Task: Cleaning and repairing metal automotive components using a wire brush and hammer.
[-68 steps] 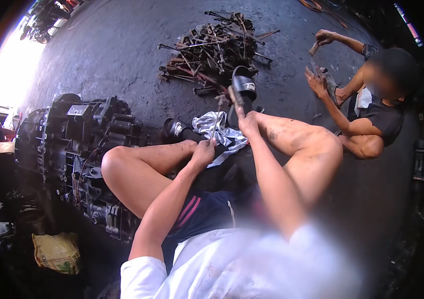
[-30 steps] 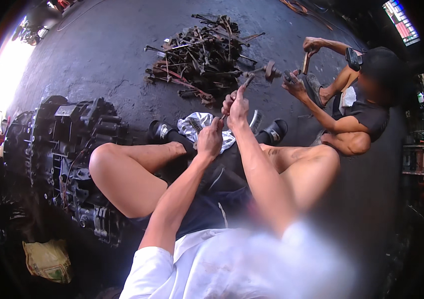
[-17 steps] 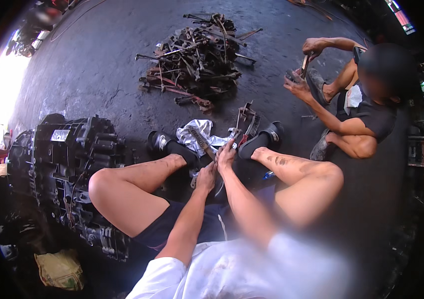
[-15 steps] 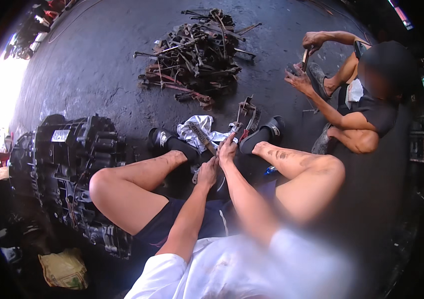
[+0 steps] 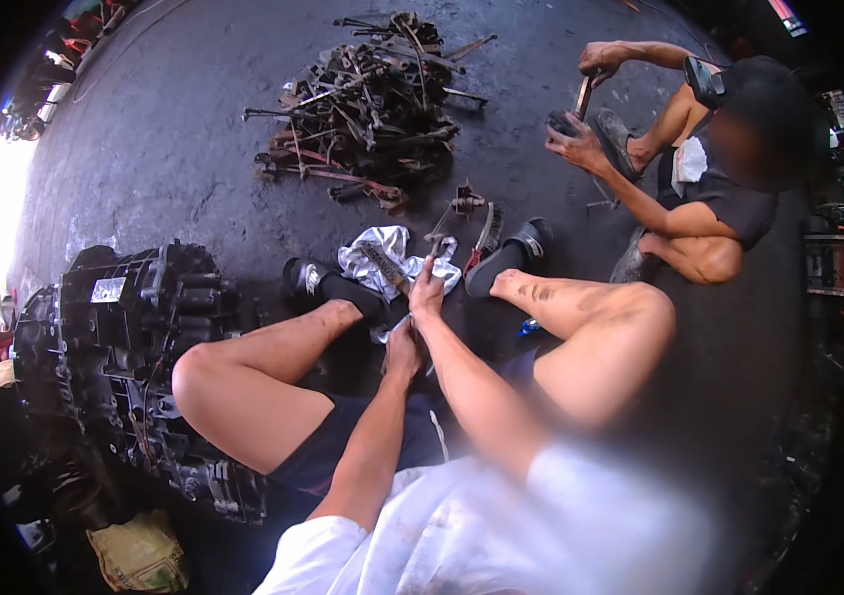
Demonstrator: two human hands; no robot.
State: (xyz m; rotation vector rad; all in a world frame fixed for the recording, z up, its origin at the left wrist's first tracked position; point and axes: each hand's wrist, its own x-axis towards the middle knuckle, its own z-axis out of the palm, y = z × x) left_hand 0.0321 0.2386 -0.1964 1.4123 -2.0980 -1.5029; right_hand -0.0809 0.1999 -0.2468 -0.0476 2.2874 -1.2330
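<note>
Gripping a metal rod (image 5: 437,240) in the right hand (image 5: 426,295), angled toward one o'clock, near a wire brush (image 5: 382,264) at eleven; impossible to tell the left hand's (image 5: 402,353) grasp at seven; facing a parts heap (image 5: 367,117) at twelve.

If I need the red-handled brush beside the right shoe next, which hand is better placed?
Right, I'd judge: the right hand is nearer the red-handled brush, while the left hand sits farther back. Both hands look occupied, so it may need freeing.

Two brushes (image 5: 383,265) (image 5: 488,229) by one cloth (image 5: 392,240); one parts heap (image 5: 370,114); one gearbox (image 5: 139,327); one sack (image 5: 138,555); one co-worker (image 5: 734,205).
</note>
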